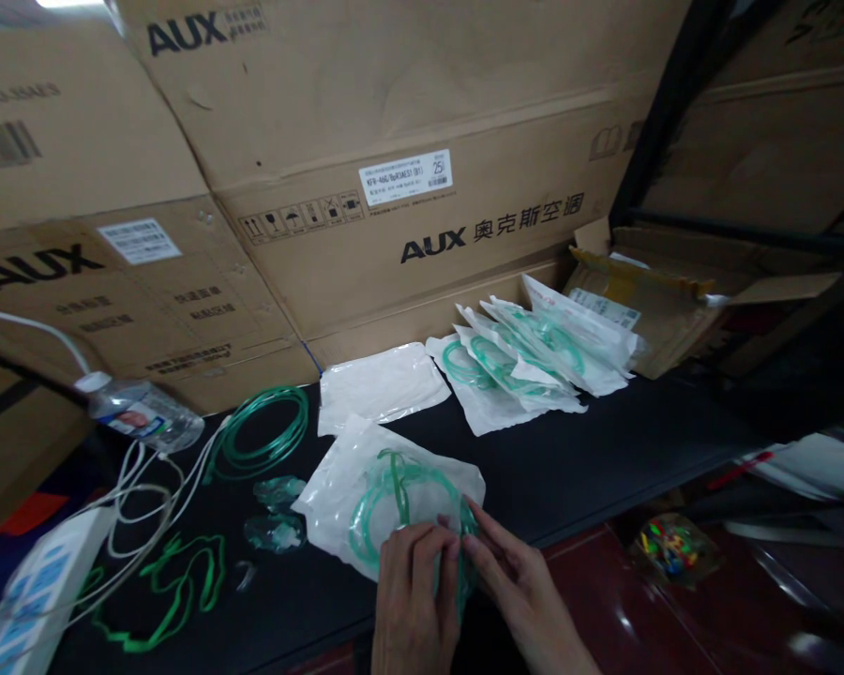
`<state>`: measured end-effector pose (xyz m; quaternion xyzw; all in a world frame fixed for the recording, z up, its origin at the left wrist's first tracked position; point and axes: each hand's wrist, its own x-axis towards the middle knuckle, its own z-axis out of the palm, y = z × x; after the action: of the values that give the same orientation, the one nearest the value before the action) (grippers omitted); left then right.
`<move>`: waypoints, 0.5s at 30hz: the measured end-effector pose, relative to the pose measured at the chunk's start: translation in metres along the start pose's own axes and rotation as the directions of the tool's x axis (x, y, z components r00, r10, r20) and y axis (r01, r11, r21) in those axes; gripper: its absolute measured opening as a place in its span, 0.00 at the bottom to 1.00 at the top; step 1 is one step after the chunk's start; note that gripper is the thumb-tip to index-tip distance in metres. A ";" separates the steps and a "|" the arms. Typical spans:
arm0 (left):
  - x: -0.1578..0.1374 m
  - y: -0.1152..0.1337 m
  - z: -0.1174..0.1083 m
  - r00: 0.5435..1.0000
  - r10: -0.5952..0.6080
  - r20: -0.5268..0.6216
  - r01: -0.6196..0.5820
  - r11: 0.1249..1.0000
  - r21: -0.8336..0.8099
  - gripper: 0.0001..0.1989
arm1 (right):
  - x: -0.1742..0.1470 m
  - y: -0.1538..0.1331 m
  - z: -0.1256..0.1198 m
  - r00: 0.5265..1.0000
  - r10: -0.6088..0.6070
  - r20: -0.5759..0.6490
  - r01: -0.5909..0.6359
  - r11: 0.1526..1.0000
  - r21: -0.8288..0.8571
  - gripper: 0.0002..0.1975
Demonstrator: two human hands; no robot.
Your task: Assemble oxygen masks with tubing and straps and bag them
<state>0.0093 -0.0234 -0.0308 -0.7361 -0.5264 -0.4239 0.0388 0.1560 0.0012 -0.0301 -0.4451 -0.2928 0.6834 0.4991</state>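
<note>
My left hand (416, 592) is closed, fingers curled around a translucent green plastic piece (468, 574) that is mostly hidden by both hands. From the right, my right hand (517, 581) pinches the same piece between thumb and fingers. Under and behind the hands lies a white and clear pouch (327, 492) on the black tabletop. Coiled green tubing (360, 523) shows on or in this pouch; I cannot tell which. A green strap (399, 487) loops up in front of the coil, its lower end running behind my left hand.
Left lie another green tubing coil (263, 436), translucent green pieces (274, 525), a green strap (183, 591), white cables (130, 506), a power strip (60, 586) and a bottle (144, 412). Behind are a flat pouch (384, 380), several tubing pouches (527, 361) and cartons (366, 103).
</note>
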 end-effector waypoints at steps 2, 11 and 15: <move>0.003 0.000 0.001 0.999 -0.037 0.027 0.037 0.999 0.004 0.06 | -0.007 -0.006 -0.007 0.980 0.037 0.197 -0.033 0.999 -0.026 0.32; 0.009 0.004 0.010 0.973 -0.183 0.141 0.168 0.979 0.112 0.15 | -0.009 0.000 -0.019 0.944 0.105 0.312 -0.118 0.993 0.023 0.37; 0.022 0.004 0.009 0.984 -0.029 0.174 0.006 0.991 0.133 0.09 | -0.009 0.009 -0.017 0.980 0.110 0.167 -0.105 0.994 -0.035 0.35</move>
<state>0.0198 -0.0047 -0.0207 -0.7617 -0.5611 -0.3219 0.0369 0.1688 -0.0108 -0.0424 -0.4073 -0.3186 0.7406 0.4290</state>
